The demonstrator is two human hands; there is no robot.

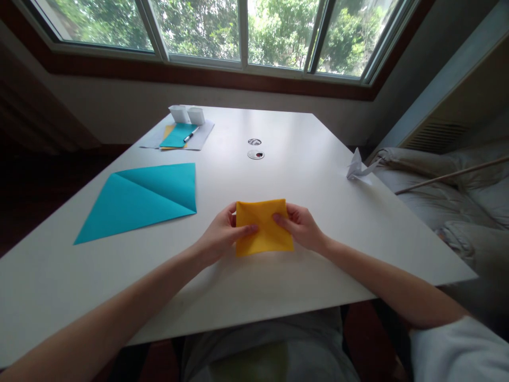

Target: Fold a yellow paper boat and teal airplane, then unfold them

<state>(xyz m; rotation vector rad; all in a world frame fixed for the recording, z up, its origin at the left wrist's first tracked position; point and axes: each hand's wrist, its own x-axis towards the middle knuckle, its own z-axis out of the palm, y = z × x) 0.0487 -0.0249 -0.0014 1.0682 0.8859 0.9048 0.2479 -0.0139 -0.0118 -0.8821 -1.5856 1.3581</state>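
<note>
A yellow sheet of folded paper (264,233), roughly square, is held up between both hands near the front of the table. My left hand (225,231) grips its left edge, thumb on the near face and fingers behind. On the opposite edge my right hand (304,225) pinches it the same way, with the thumb pressing on the upper right part. Faint creases show on the yellow face. To the left lies a large blue sheet of paper (147,199) with a diagonal crease and one folded flap.
At the table's (318,276) right edge sits a white folded paper bird (359,168). Back left, small white paper boxes (195,115), blue paper (177,136) and a pen (191,135) rest on white sheets. Two round disc-like inserts (255,154) lie mid-table. Windows are behind.
</note>
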